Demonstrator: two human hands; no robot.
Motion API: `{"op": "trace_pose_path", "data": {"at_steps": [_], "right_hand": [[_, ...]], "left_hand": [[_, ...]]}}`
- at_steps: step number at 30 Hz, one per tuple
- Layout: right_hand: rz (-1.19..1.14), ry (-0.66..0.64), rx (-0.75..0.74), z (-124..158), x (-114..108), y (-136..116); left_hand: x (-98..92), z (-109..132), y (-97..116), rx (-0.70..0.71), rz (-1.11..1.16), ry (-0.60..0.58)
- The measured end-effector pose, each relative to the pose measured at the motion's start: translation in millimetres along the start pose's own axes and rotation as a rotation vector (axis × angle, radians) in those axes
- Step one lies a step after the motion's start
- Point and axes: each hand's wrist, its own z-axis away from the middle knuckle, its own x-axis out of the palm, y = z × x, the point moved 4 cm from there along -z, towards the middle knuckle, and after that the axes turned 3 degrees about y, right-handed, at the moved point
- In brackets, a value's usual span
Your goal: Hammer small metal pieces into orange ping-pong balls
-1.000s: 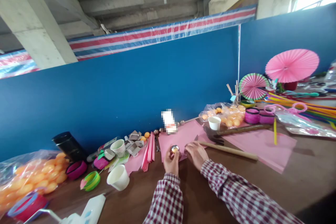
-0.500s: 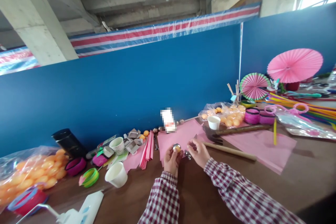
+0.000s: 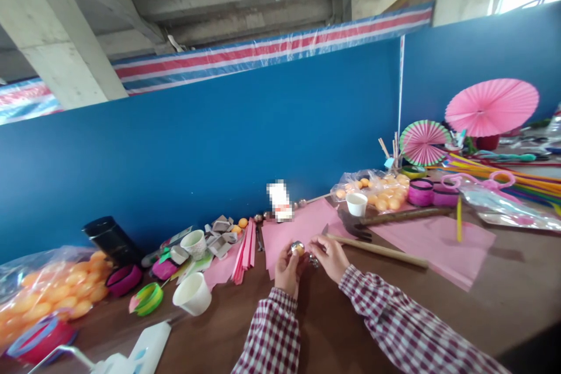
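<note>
My left hand (image 3: 287,272) is closed around a small round thing (image 3: 297,247), silvery with an orange patch, held up at its fingertips. My right hand (image 3: 329,256) is just to the right of it, its fingers pinched on a small shiny piece (image 3: 314,259) that I cannot make out. Both hands hover over the near edge of a pink paper sheet (image 3: 302,225) on the brown table (image 3: 504,298). Both forearms wear red-and-white checked sleeves.
A wooden stick (image 3: 381,250) and a hammer (image 3: 363,224) lie right of the hands. White paper cups (image 3: 194,294) (image 3: 356,204), bags of orange balls (image 3: 48,289) (image 3: 377,190), coloured tape rolls (image 3: 148,298), folded pink paper (image 3: 248,248), paper fans (image 3: 491,106) and a blue partition (image 3: 219,146) surround the spot.
My right hand lifted off the pink paper and came in beside my left hand, now pinching a small shiny piece. My left hand kept the round thing.
</note>
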Motion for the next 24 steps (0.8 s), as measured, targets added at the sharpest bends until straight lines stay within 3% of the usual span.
{"op": "trace_pose_path", "data": {"at_steps": [4, 24], "right_hand": [[-0.088, -0.043, 0.071, 0.4, 1.7, 3.7], [-0.160, -0.037, 0.105, -3.1, 2.4, 11.5]], "left_hand": [[-0.1, 0.4, -0.2, 0.011, -0.011, -0.007], [-1.7, -1.0, -1.2, 0.137, -0.145, -0.055]]}}
